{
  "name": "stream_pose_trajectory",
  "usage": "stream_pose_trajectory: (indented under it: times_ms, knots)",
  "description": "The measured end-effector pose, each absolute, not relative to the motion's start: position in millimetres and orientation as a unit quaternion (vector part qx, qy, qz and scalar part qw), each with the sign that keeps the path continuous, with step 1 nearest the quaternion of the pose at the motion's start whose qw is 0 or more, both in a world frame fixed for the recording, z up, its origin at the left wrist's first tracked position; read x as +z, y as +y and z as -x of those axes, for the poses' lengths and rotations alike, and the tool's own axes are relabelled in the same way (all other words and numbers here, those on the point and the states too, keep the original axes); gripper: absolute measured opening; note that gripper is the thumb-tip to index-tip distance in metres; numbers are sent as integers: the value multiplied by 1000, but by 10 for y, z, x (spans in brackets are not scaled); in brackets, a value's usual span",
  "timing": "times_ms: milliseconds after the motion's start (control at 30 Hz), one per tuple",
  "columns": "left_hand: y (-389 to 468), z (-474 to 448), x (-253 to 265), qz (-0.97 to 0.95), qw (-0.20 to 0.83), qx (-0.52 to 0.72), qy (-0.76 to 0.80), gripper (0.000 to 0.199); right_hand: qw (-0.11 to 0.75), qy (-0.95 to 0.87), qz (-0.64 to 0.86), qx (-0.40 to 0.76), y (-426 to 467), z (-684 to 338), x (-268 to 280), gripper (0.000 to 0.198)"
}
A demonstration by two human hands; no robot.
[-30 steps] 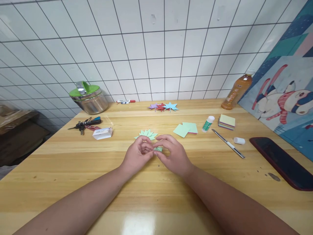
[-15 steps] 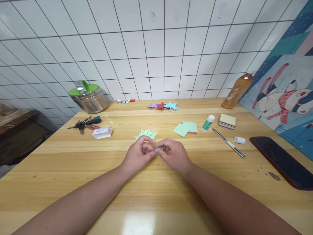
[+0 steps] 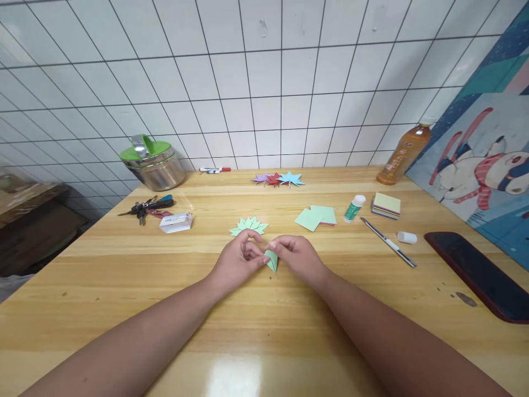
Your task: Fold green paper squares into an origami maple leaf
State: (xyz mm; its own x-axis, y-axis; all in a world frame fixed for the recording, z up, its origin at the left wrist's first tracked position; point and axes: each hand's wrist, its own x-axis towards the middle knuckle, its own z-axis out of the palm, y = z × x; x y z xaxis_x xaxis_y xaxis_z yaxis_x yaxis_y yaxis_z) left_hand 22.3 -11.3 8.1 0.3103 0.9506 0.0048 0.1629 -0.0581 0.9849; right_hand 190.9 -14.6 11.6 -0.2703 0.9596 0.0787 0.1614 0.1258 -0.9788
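Observation:
Between both hands is a small folded piece of green paper (image 3: 272,261), its pointed end toward me. My left hand (image 3: 239,259) pinches its left edge between thumb and finger. From the other side my right hand (image 3: 295,256) grips the upper part, fingers covering some of it. Just beyond my left hand lies a green paper leaf (image 3: 248,225) with several points. To the right of it are loose green paper squares (image 3: 309,219), one overlapping the others. A glue stick (image 3: 354,209) stands uncapped-looking beside them, tilted in view.
At the right are a utility knife (image 3: 388,241), a white cap (image 3: 407,237), a sticky-note stack (image 3: 386,205), a phone (image 3: 475,275) and a tea bottle (image 3: 405,154). Leftward sit keys (image 3: 142,209), a small white box (image 3: 176,223) and a steel pot (image 3: 159,171). Coloured paper leaves (image 3: 278,179) lie near the wall.
The folded green paper has turned so its pointed lower part shows below the fingers; before, it was mostly hidden. My right hand has shifted its grip to the top. The view moved slightly.

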Motion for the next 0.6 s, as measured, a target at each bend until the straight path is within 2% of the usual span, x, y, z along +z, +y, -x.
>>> stream_pose_trajectory:
  times_ms: [133,233,467,600]
  knots:
    - [-38,-179,41,-585,546,395,451,42,410,-628,460,475,-153,-1908,86,33]
    - [-40,-190,44,-587,546,397,446,43,416,-637,465,453,-146,-1897,64,20]
    - [-57,-209,86,-593,521,417,449,27,425,-645,496,396,-131,-1905,65,20]
    - [-63,-206,103,-617,493,417,451,25,429,-651,503,372,-146,-1898,63,20]
